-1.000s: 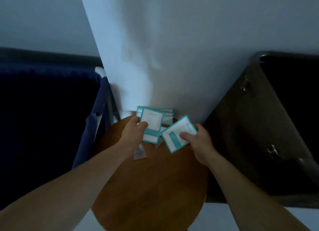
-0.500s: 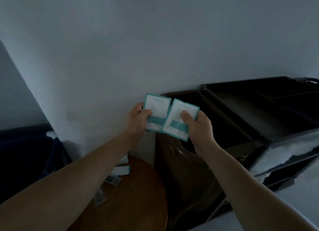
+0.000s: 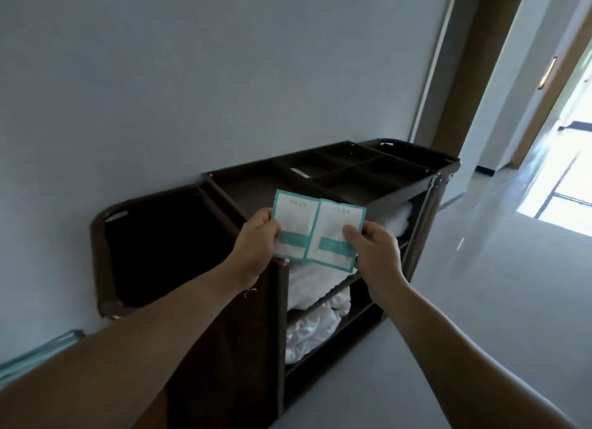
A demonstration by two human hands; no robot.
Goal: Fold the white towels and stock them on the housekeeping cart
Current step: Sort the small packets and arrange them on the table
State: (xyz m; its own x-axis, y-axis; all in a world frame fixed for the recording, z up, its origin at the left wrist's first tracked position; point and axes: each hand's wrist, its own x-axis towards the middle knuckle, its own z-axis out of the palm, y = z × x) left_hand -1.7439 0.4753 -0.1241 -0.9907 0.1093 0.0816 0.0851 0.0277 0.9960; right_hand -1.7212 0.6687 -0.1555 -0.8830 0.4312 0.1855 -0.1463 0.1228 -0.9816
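The left hand [image 3: 256,246] pinches the left packet [image 3: 293,223] and the right hand [image 3: 378,252] pinches the right packet [image 3: 336,233], thumbs on the faces, with the inner edges meeting above the cart [image 3: 443,169]. Each is held only by a lower corner, so a thin packet could probably slip free and fall into the open bag [image 3: 153,236] or down among the towels [image 3: 307,287], where it would be hard to spot. Released carelessly, one might also land in the wrong compartment of the tray [image 3: 368,172]. The towels sit on the middle shelf, bulging at its open front, and a knock could likely drag them off. The packets are flat, nearly square, white with teal borders and a teal band, and faintly crinkled. The cart is dark, hard and round-cornered, with a glinting post. The towels look soft and rumpled, and the bundle below looks shiny, perhaps plastic-wrapped.
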